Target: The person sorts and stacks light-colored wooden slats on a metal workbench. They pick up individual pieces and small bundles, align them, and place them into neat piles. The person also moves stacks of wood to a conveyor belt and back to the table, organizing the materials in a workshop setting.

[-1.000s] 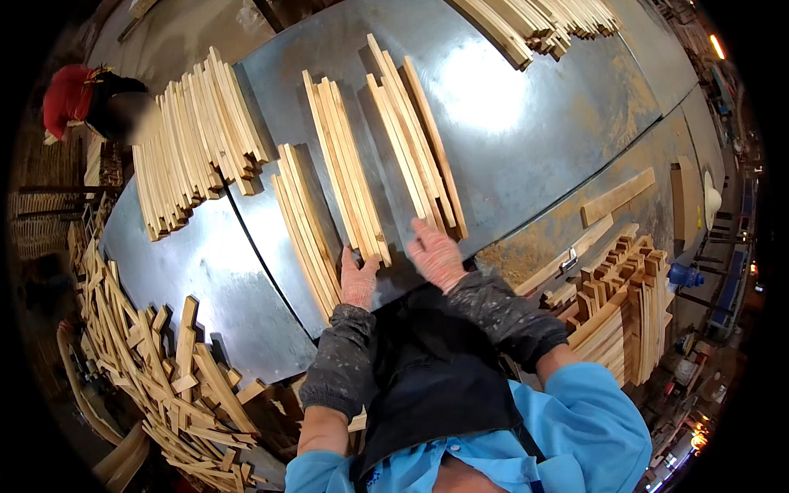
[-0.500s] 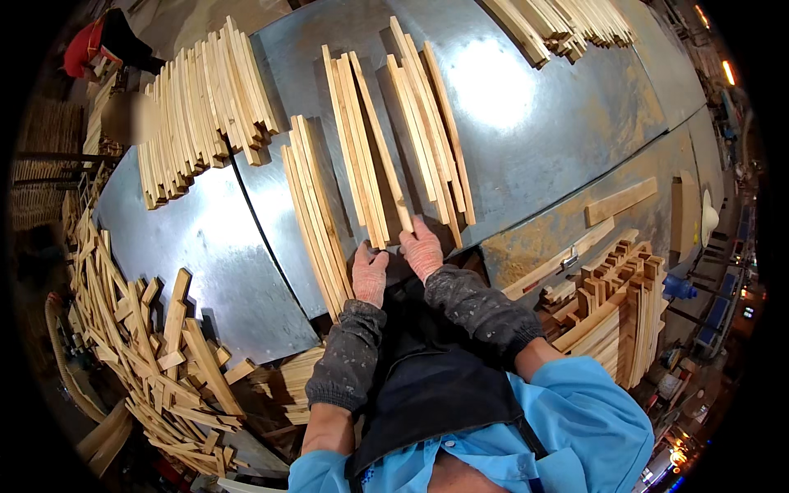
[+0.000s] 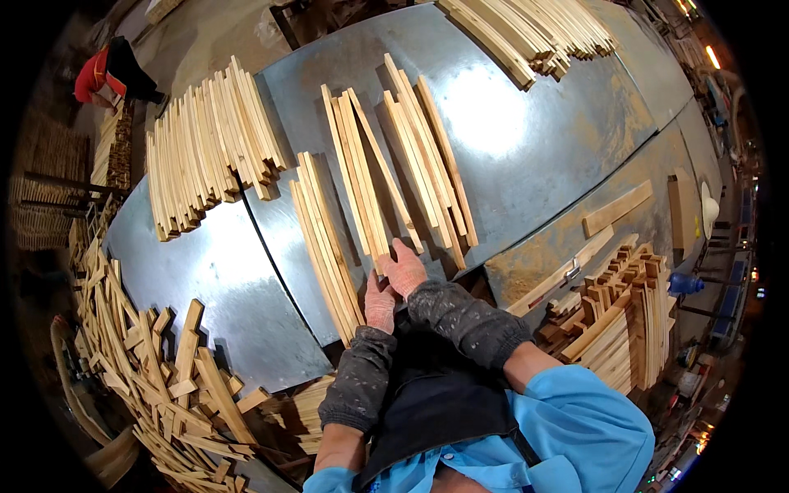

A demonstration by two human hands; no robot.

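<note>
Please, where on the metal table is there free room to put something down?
The metal table has two broad bare patches: one right of the right bunch of sticks, below the far stack, the other between the left stack and the scrap pile. It is crowded near the left hand and right hand, at the middle bunch's near end.

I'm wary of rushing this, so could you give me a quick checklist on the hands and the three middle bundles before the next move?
1. Left hand and right hand at the middle bundle's near end: ok.
2. Its strips all side by side: not ok; the rightmost strip splays out at its near end.
3. Left bundle apart from it: ok.
4. Right bundle's near ends level: not ok, staggered.
5. Firm grip: cannot tell.
</note>
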